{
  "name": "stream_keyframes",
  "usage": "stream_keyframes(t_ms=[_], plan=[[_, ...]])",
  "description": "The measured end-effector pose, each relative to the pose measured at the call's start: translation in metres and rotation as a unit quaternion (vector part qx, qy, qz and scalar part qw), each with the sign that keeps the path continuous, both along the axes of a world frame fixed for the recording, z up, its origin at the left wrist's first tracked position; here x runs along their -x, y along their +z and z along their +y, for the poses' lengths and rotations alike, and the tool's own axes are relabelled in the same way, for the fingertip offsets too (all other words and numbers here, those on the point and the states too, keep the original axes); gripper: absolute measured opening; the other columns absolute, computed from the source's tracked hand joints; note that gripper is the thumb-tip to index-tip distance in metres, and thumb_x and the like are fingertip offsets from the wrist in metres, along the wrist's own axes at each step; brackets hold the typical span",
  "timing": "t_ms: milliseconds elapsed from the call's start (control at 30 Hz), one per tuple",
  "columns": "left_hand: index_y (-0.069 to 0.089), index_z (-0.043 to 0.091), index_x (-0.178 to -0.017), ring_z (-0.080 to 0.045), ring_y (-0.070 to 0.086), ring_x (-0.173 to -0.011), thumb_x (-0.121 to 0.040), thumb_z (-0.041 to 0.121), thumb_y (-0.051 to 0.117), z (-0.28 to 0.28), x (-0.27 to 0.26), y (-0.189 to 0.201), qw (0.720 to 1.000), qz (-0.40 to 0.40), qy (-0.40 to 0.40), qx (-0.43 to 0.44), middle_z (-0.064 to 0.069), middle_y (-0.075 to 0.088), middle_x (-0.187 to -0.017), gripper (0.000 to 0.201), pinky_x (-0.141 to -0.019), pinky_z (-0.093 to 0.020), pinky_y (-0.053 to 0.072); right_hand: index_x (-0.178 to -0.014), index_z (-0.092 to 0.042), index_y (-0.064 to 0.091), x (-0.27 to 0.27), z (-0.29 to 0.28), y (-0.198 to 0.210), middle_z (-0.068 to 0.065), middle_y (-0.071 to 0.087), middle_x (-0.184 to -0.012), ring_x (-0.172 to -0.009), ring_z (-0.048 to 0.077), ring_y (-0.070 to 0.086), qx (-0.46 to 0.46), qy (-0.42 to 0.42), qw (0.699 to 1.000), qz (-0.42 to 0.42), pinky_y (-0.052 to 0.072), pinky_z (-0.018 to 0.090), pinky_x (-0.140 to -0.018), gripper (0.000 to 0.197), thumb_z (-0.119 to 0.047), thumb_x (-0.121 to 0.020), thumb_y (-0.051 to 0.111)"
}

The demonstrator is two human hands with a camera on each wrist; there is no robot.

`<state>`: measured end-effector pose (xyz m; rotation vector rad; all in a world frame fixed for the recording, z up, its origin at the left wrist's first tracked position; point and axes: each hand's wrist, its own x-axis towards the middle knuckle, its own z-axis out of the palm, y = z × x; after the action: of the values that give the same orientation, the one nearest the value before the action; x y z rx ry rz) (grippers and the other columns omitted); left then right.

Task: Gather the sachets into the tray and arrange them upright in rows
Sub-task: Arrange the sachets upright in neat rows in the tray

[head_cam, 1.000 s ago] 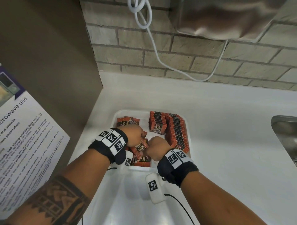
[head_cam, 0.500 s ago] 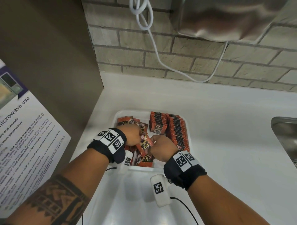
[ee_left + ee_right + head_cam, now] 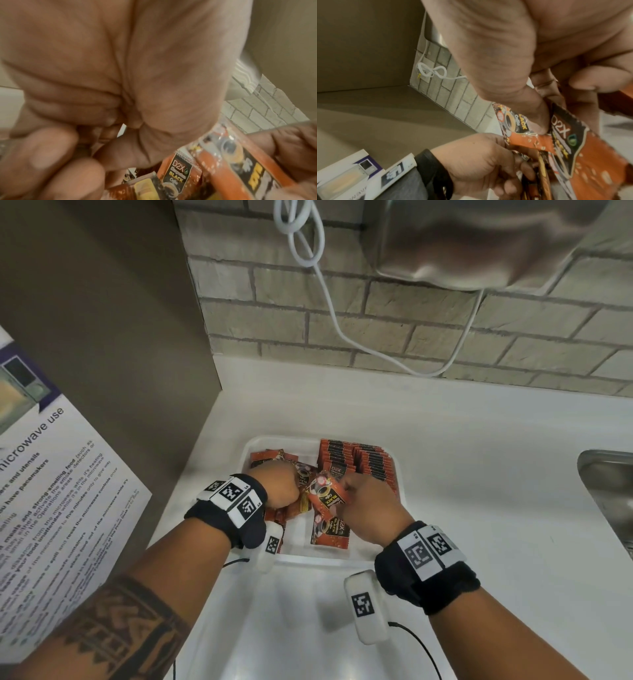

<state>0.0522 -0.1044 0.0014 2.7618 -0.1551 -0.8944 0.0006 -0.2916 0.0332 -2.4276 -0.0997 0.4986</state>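
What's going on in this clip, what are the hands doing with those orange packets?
A person is sorting coffee sachets in a white tray on a counter. The right hand pinches one sachet lifted above the tray; the left hand grips a bunch of sachets. Two upright rows fill the tray's right side; loose sachets lie flat elsewhere.

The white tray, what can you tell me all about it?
The white tray is a shallow plastic-looking rectangle with rounded corners and a raised rim, lying flat on the white counter. Upright sachet rows fill its far right part; loose sachets lie flat elsewhere. The left hand and right hand work inside it.
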Motion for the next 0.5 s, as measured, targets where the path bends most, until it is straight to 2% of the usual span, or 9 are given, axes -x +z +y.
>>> stream_keyframes(t_ms=[67, 167, 233, 267, 333, 367, 433, 500], plan=[[0.072, 0.005, -0.107, -0.028, 0.069, -0.093, -0.094, 0.011, 0.046, 0.0, 0.0, -0.001, 1.0, 0.003, -0.002, -0.004, -0.015, 0.073, -0.103, 0.029, -0.082, -0.036, 0.057, -0.083, -0.028, 0.053, -0.001, -0.003, 0.004, -0.01, 0.058, -0.078, -0.065, 0.002, 0.054, -0.009, 0.002, 1.0, -0.009, 0.036, 0.013, -0.049, 0.021, -0.017, -0.089, 0.069], [0.074, 0.006, -0.107, -0.028, 0.069, -0.096, -0.094, 0.012, 0.046, 0.001, 0.0, -0.002, 1.0, 0.011, -0.01, -0.013, -0.013, 0.073, -0.106, 0.031, -0.087, -0.036, 0.057, -0.092, -0.023, 0.06, -0.004, -0.006, 0.009, -0.005, 0.065, -0.084, -0.073, 0.012, 0.064, -0.04, -0.01, 0.999, -0.011, 0.05, 0.023, -0.06, 0.014, -0.017, -0.088, 0.072], [0.073, 0.007, -0.104, -0.027, 0.068, -0.094, -0.093, 0.012, 0.046, 0.001, 0.0, -0.003, 1.0, 0.015, -0.016, -0.017, -0.011, 0.073, -0.106, 0.029, -0.088, -0.036, 0.057, -0.092, -0.022, 0.06, -0.007, -0.009, 0.012, -0.005, 0.066, -0.085, -0.072, 0.01, 0.063, -0.053, -0.018, 0.998, -0.015, 0.047, 0.022, -0.057, 0.014, -0.016, -0.087, 0.072], [0.071, 0.009, -0.097, -0.024, 0.065, -0.088, -0.092, 0.011, 0.046, 0.0, 0.001, -0.003, 1.0, 0.015, -0.016, -0.016, -0.009, 0.072, -0.101, 0.025, -0.085, -0.036, 0.056, -0.091, -0.022, 0.059, -0.009, -0.011, 0.013, -0.006, 0.065, -0.085, -0.07, 0.007, 0.061, -0.057, -0.021, 0.998, -0.018, 0.044, 0.018, -0.054, 0.014, -0.016, -0.087, 0.072], [0.064, 0.011, -0.081, -0.02, 0.057, -0.075, -0.092, 0.009, 0.045, -0.001, 0.002, 0.0, 1.0, 0.013, -0.01, -0.018, -0.006, 0.065, -0.085, 0.022, -0.072, -0.032, 0.052, -0.093, -0.02, 0.061, -0.012, -0.015, 0.014, -0.006, 0.068, -0.088, -0.069, 0.002, 0.06, -0.073, -0.031, 0.997, -0.021, 0.04, 0.012, -0.049, 0.012, -0.015, -0.088, 0.071], [0.064, 0.009, -0.079, -0.021, 0.056, -0.073, -0.093, 0.008, 0.045, -0.002, 0.002, 0.003, 1.0, 0.01, -0.006, -0.017, -0.007, 0.064, -0.082, 0.024, -0.068, -0.031, 0.05, -0.095, -0.018, 0.063, -0.013, -0.016, 0.014, -0.004, 0.069, -0.09, -0.071, 0.002, 0.061, -0.079, -0.035, 0.996, -0.023, 0.04, 0.01, -0.049, 0.012, -0.015, -0.087, 0.07], [0.071, 0.003, -0.09, -0.024, 0.064, -0.076, -0.094, 0.01, 0.046, -0.001, 0.002, 0.011, 1.0, -0.01, 0.011, -0.002, -0.013, 0.072, -0.088, 0.026, -0.07, -0.033, 0.053, -0.1, -0.016, 0.066, -0.016, -0.018, 0.012, -0.001, 0.072, -0.096, -0.078, 0.008, 0.066, -0.101, -0.041, 0.994, -0.02, 0.044, 0.013, -0.057, 0.014, -0.014, -0.087, 0.071], [0.073, 0.005, -0.099, -0.026, 0.069, -0.072, -0.095, 0.01, 0.048, -0.001, 0.002, 0.02, 0.997, -0.032, 0.053, 0.051, -0.014, 0.075, -0.086, 0.026, -0.07, -0.033, 0.057, -0.105, -0.015, 0.068, -0.021, -0.018, 0.011, 0.0, 0.074, -0.099, -0.086, 0.014, 0.069, -0.131, -0.05, 0.99, -0.005, 0.051, 0.023, -0.068, 0.019, -0.015, -0.086, 0.073]])
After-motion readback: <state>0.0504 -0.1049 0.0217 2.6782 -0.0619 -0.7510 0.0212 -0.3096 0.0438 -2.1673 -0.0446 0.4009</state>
